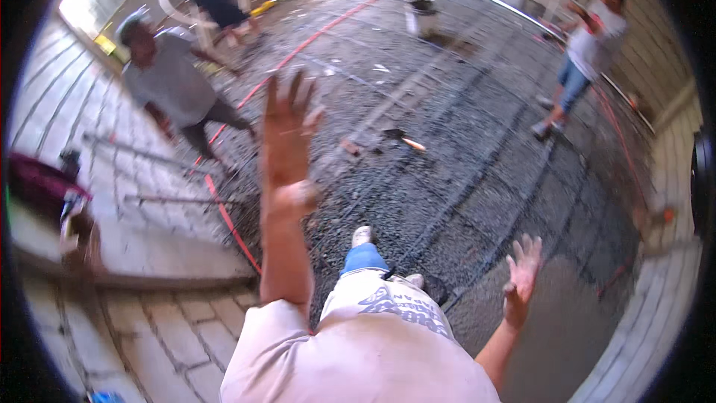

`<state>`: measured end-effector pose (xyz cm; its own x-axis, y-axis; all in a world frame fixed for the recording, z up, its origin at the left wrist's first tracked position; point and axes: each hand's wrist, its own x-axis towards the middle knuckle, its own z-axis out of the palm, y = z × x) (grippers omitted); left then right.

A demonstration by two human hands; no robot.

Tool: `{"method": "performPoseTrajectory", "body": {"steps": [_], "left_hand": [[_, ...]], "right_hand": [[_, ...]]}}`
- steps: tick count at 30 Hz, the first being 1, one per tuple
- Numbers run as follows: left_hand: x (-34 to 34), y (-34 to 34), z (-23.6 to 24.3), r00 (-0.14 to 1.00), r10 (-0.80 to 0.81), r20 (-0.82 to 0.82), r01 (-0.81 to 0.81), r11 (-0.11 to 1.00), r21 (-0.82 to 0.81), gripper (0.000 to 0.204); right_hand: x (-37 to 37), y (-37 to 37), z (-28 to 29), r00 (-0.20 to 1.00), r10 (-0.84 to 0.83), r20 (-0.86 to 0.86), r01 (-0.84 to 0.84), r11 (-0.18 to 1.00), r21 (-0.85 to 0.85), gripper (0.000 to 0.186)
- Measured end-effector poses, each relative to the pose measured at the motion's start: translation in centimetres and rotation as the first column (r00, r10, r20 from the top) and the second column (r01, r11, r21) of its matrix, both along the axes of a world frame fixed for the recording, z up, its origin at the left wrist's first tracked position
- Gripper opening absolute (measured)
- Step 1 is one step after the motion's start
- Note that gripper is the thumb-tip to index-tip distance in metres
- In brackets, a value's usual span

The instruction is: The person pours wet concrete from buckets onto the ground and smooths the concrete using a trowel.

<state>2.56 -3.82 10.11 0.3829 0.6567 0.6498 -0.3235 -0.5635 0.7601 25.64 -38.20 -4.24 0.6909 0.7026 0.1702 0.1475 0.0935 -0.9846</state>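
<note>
My left hand (286,130) is raised in front of me, palm forward with fingers spread, holding nothing. Lower down on the right, my right hand (524,272) is lifted with its fingers apart and is empty too. Neither hand touches anything. Beyond them, on dark gravel (462,201) crossed by reinforcing bars, lies a trowel (412,143) with a light wooden handle. A reddish brick piece (350,147) is just left of it. Below my right hand spreads a smooth grey patch of wet concrete (552,328).
A white bucket (423,22) stands on the far gravel. Red tubing (220,201) runs along the left side. One person (175,78) stands at left, another (220,4) is low farther back, and a third (589,37) stands at right. Block walls (63,104) enclose the floor.
</note>
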Motion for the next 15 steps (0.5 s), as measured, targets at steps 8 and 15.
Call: {"method": "performPoseTrajectory", "body": {"steps": [8,15], "left_hand": [[2.5,2.1,3.4,0.951,-0.121,0.284,0.131,0.991,-0.017,0.144],[11.7,2.2,-1.5,0.783,-0.564,-0.264,0.53,0.826,-0.193,0.127]], "right_hand": [[-2.3,1.4,1.7,0.982,-0.171,0.078,0.173,0.985,-0.017,0.121],[-3.7,4.7,3.0,0.965,-0.242,0.102,0.246,0.969,-0.028,0.123]]}}
